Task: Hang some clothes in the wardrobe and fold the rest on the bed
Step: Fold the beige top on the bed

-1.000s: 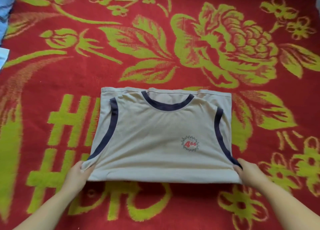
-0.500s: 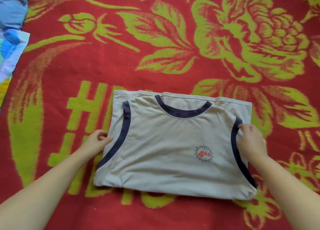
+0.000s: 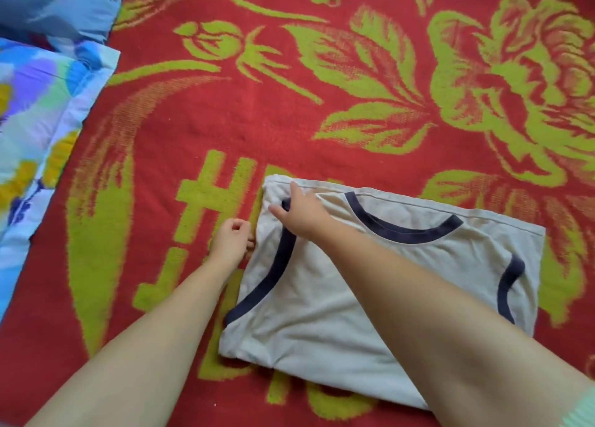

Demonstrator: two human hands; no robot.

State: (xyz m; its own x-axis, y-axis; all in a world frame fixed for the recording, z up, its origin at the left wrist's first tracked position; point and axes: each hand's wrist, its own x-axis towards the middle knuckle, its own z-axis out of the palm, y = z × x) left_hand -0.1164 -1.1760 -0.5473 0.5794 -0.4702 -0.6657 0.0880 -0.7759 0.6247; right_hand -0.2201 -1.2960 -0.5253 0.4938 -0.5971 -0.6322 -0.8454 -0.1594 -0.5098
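The folding half of the task is in hand: a beige sleeveless shirt [image 3: 402, 265] with navy trim is lying on the bed [image 3: 322, 121], over its red and green flowered cover, already doubled up so that the collar and both armholes are facing upward on a roughly rectangular pad of cloth. No wardrobe is showing in this view.

The right hand [image 3: 301, 212] is reaching across the body to the shirt's far left corner, and its grip looks to be closing on the navy armhole band there, thumb and fingers pinching the trim near the top edge. The left hand [image 3: 230, 241] is sitting just beside the shirt's left edge, touching it, with its fingers curled; whether its grip is clamped on the cloth or is merely resting against it I cannot tell, since the fingertips are tucked out of sight.

Judging from this, the person is setting up to fold the left side inward over the chest. That move is calling for both hands to lift the left edge together and carry it toward the middle, keeping the layers beneath from sliding apart, since thin jersey like this is likely to bunch. A blue pillow [image 3: 58, 5] and a patterned pillow [image 3: 35, 121] are lying at the far left, well apart from the shirt
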